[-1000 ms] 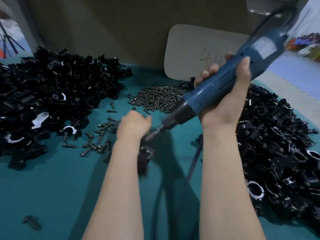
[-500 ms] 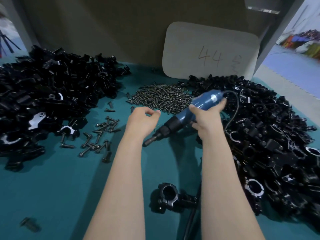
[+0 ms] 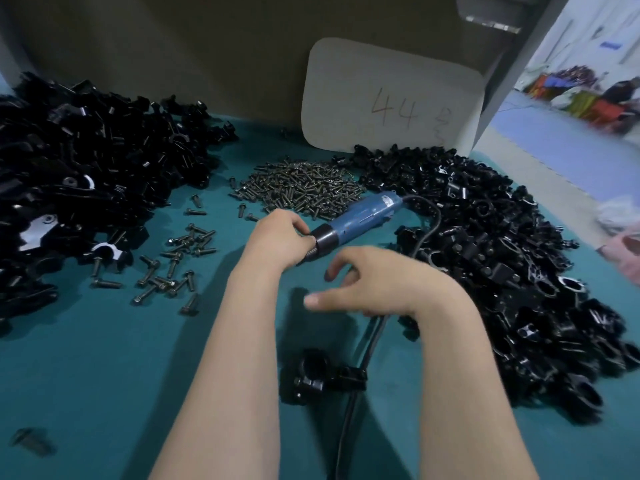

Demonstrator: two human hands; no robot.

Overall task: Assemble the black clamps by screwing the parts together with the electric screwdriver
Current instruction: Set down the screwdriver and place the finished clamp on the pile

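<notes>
Head: right hand [image 3: 374, 282] now off screwdriver [image 3: 360, 216]

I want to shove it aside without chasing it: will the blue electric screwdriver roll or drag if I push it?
Probably apt to roll: the electric screwdriver has a round barrel and lies on its side on the flat teal table. Its black cord trails from the rear and across the table, so it may tug or swing the tool rather than letting it slide straight.
</notes>
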